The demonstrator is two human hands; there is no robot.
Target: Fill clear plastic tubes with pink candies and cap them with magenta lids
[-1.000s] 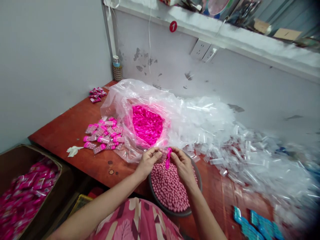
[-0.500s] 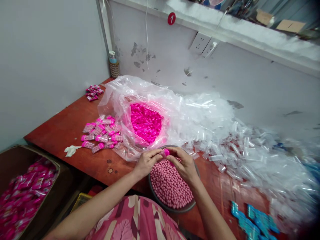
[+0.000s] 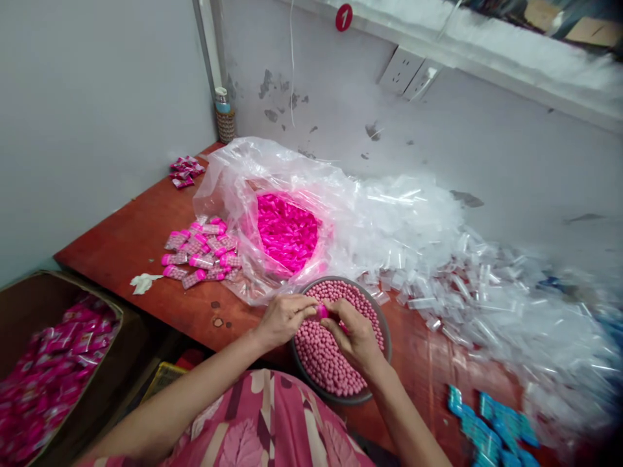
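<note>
Head view, pink-capped tube [image 3: 322, 311], red "1" disc [image 3: 343, 17]

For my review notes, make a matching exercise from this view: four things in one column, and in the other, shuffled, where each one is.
Things
1. Grey bowl of pink balls
2. Loose heap of bright pink pieces
3. Clear tubes with pink ends
4. Blue packets

Places
A. Inside the open plastic bag
B. At the lower right of the picture
C. Beneath the left hand and right hand
D. On the table, just left of the bag

Right pairs: 1-C, 2-A, 3-D, 4-B
</note>
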